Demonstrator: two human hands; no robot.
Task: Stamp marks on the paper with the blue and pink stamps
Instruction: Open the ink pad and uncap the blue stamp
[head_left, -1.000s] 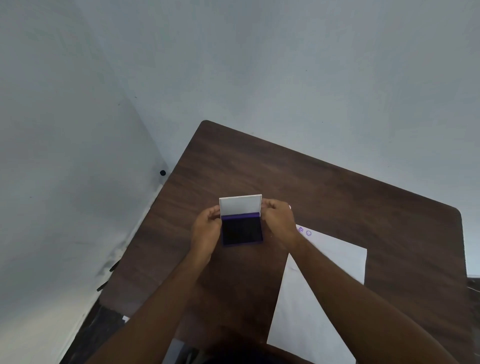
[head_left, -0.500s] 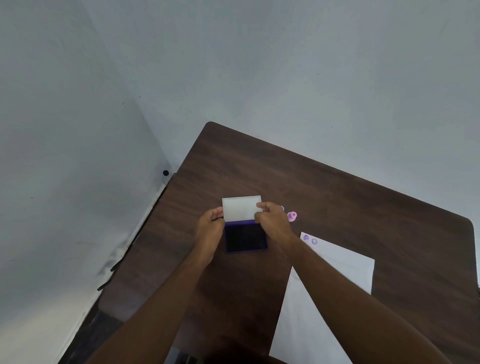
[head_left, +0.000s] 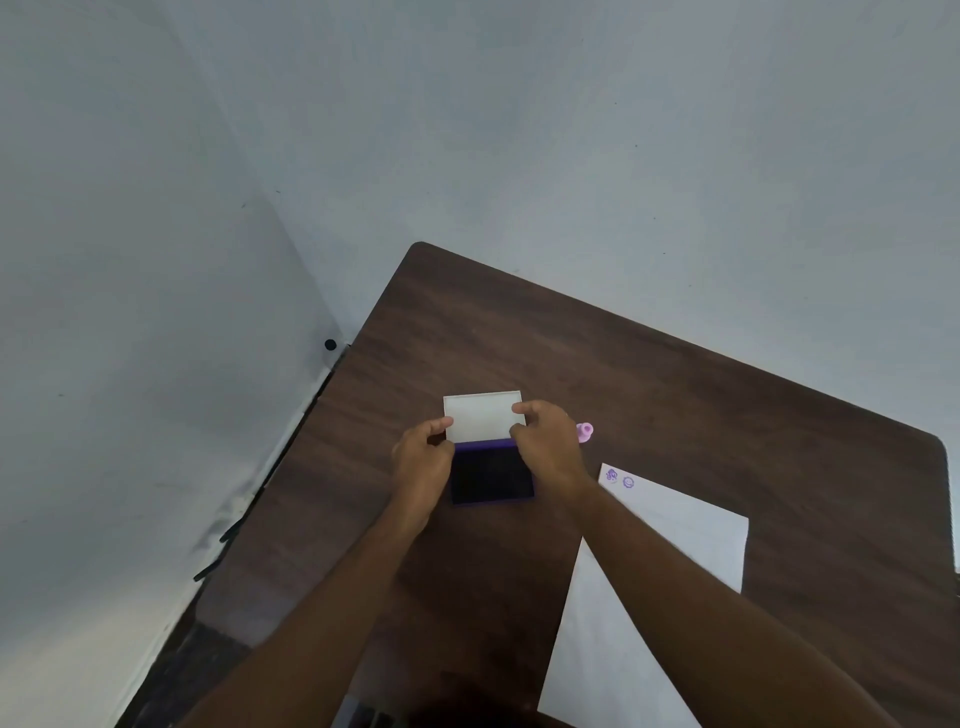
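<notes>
An ink pad (head_left: 491, 475) with a dark purple inking surface lies open on the brown table (head_left: 675, 395), its white lid (head_left: 480, 415) raised behind it. My left hand (head_left: 422, 462) holds the pad's left edge. My right hand (head_left: 550, 447) pinches the lid's right edge. A pink stamp (head_left: 585, 431) stands just right of my right hand. The white paper (head_left: 670, 535) lies to the right, with two purple marks (head_left: 620, 478) at its far left corner. No blue stamp shows; my right hand may hide it.
Pale walls meet in a corner behind the table's far left corner. A gap with dark cables (head_left: 228, 540) runs along the table's left edge. A small dark knob (head_left: 330, 344) sits on the wall near that edge.
The lid has tilted forward a little over the pad. My right hand has shifted onto the lid's right edge, uncovering the pink stamp beside it. The camera view has shifted slightly.
</notes>
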